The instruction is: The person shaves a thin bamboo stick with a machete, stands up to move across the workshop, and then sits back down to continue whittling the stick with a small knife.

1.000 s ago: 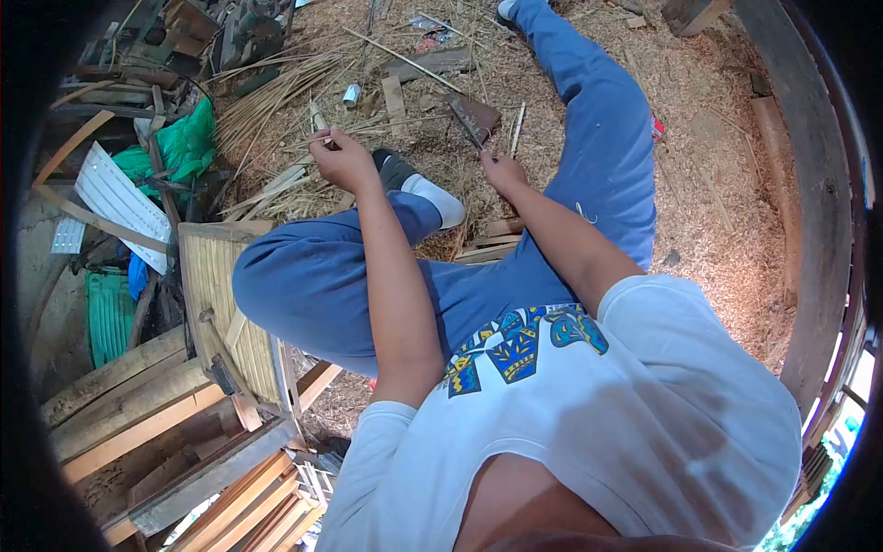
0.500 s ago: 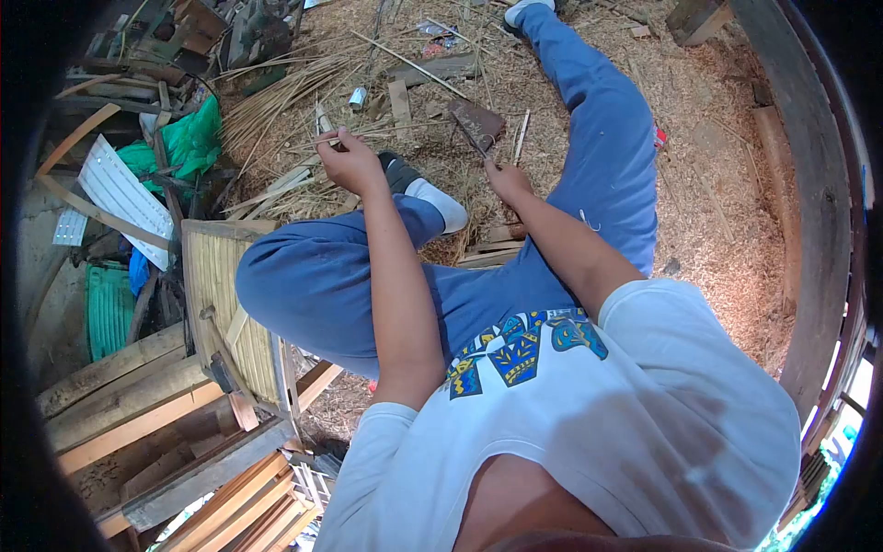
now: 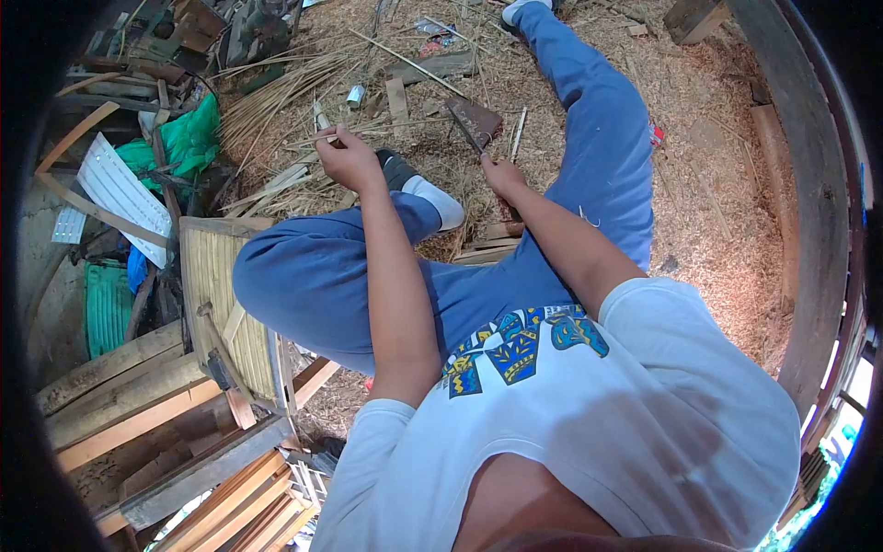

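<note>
My left hand [image 3: 347,162] is closed around a thin pale bamboo strip [image 3: 319,129] that sticks out past my fingers toward the floor litter. My right hand [image 3: 501,173] grips the handle of a broad rusty knife [image 3: 475,122], whose blade points up and away over the sawdust. The two hands are apart, with my bent left leg in blue trousers [image 3: 317,276] and a white-soled shoe [image 3: 425,195] between them. My right leg [image 3: 598,120] stretches out ahead.
Sawdust and shavings cover the floor [image 3: 717,212]. A heap of bamboo splints [image 3: 276,97] lies ahead on the left, beside a green bag [image 3: 189,138]. A woven bamboo stool [image 3: 221,294] and stacked planks [image 3: 120,396] stand at my left. A curved wooden beam [image 3: 819,184] borders the right.
Both hands have stayed almost in place; the knife blade has tilted slightly and the view has shifted a little. Each hand keeps its hold.
</note>
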